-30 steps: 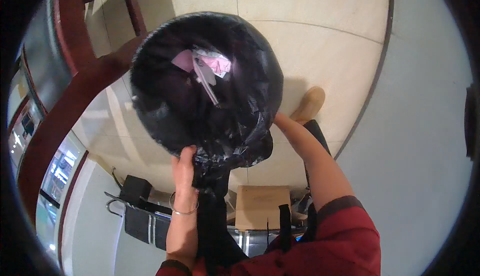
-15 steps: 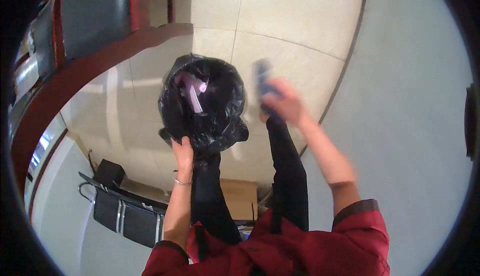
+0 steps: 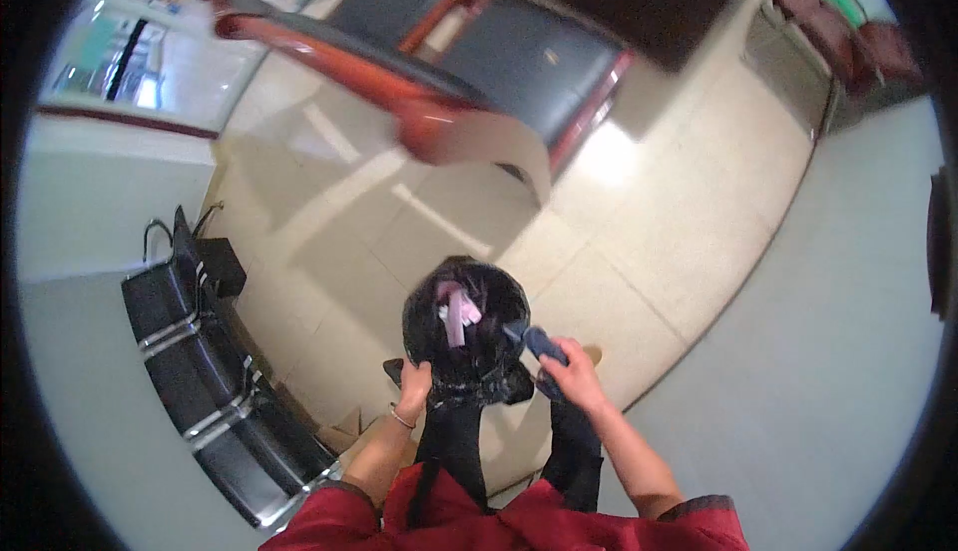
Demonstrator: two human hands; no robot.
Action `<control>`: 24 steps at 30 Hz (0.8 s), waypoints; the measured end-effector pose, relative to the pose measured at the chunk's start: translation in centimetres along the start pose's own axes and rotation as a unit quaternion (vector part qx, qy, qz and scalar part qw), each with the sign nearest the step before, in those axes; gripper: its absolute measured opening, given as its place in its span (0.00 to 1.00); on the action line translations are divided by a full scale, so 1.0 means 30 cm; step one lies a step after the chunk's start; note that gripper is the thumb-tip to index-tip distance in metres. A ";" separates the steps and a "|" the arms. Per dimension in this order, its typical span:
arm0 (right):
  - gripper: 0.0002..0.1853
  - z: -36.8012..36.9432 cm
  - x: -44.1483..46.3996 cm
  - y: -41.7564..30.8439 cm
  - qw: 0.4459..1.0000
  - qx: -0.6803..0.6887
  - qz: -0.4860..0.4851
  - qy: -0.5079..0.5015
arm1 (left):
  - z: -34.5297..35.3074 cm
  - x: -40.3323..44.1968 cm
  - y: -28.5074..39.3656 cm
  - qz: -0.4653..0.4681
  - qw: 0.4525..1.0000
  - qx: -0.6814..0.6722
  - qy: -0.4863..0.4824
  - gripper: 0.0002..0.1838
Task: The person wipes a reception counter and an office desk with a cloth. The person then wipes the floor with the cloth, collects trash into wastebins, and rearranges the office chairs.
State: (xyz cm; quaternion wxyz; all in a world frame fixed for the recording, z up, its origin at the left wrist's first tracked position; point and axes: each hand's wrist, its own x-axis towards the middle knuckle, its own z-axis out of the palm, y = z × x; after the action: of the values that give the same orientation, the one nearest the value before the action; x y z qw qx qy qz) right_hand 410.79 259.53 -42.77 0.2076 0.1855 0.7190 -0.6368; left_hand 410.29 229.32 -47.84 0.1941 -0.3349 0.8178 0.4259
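A trash bin lined with a black plastic bag (image 3: 489,386) is in front of my legs, its mouth facing up toward me. Crumpled pink and white scraps (image 3: 457,319) lie inside it. My left hand (image 3: 415,383) is closed on the bag-covered rim at the near left. In my right hand (image 3: 577,371) is a dark blue elongated object (image 3: 540,342), its kind unclear. Its narrower front end points at the bin's right rim; whether it touches is hard to tell.
Black metal-framed chairs (image 3: 200,371) stand along the left wall, beside a black box (image 3: 222,266). A dark padded bench with a curved red-brown wooden arm (image 3: 429,132) stands ahead. Brown seats (image 3: 823,27) are at the far right, and a pale wall (image 3: 778,381) runs along my right.
My view has swung, bringing the bench and the row of chairs further into sight. My right hand has brought the dark blue object closer to the bin's rim. My left hand keeps its grip.
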 end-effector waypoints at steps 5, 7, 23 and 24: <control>0.14 0.117 -0.005 -0.060 0.988 0.128 0.056 -0.066 | -0.081 0.026 0.041 -0.039 0.998 -0.039 -0.038 0.23; 0.14 0.169 0.015 -0.126 0.988 0.107 0.066 -0.085 | -0.149 0.064 0.029 -0.063 0.997 -0.021 -0.042 0.23; 0.16 0.878 0.343 -0.891 0.950 0.119 0.138 -0.255 | -0.983 0.424 0.140 -0.085 0.995 -0.042 0.039 0.24; 0.17 0.911 0.388 -0.925 0.951 0.138 0.142 -0.236 | -1.012 0.474 0.159 -0.075 0.994 -0.045 0.062 0.24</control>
State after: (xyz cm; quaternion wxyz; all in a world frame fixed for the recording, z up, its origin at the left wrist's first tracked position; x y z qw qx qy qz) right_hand 387.90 229.11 -28.54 0.4323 0.1572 0.5206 -0.7193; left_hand 395.97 200.75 -36.65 0.1594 -0.4290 0.7811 0.4248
